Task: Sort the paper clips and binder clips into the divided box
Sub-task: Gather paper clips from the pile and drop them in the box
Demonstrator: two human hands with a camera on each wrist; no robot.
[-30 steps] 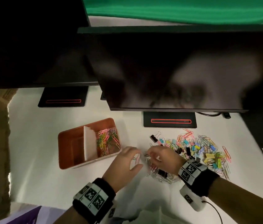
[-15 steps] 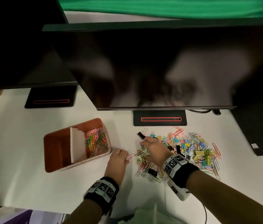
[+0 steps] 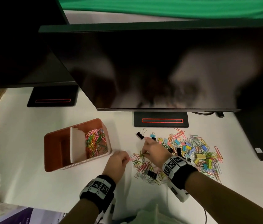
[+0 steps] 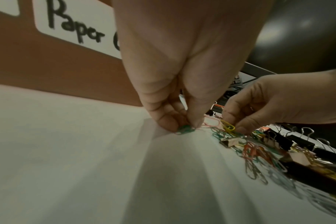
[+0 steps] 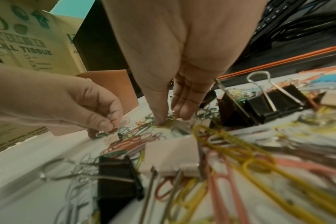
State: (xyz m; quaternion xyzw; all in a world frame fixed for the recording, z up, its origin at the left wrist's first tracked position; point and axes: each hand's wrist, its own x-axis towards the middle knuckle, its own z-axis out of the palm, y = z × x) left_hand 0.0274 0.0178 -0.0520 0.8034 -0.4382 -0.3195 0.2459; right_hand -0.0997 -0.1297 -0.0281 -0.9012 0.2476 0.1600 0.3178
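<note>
On the white bench (image 3: pixel 30 183), the orange-brown divided box (image 3: pixel 54 160) sits toward the left edge, with a white divider (image 3: pixel 77 146) across it. A heap of coloured paper clips (image 3: pixel 96 143) fills the compartment nearer the pile, and the other compartment looks bare. Toward the right side, in front of a black monitor stand (image 3: pixel 161 120), lies the mixed pile of paper clips and binder clips (image 3: pixel 190 152). The left hand (image 3: pixel 117 164) rests low at the pile's box-side fringe, its fingers (image 4: pixel 167 119) pinched narrowly on a few clips, a green clip (image 4: pixel 185 130) and a pink one among them, against the bench. Just beside it, the right hand (image 3: pixel 155 151) reaches down into the same fringe, thumb and fingers closed tight on a yellow paper clip (image 4: pixel 228 126). A lone black binder clip (image 3: pixel 140 135) lies at the pile's far corner, nearest the monitor stand. The box wall facing the hands bears a white label (image 4: pixel 77 28) reading "Paper".
</note>
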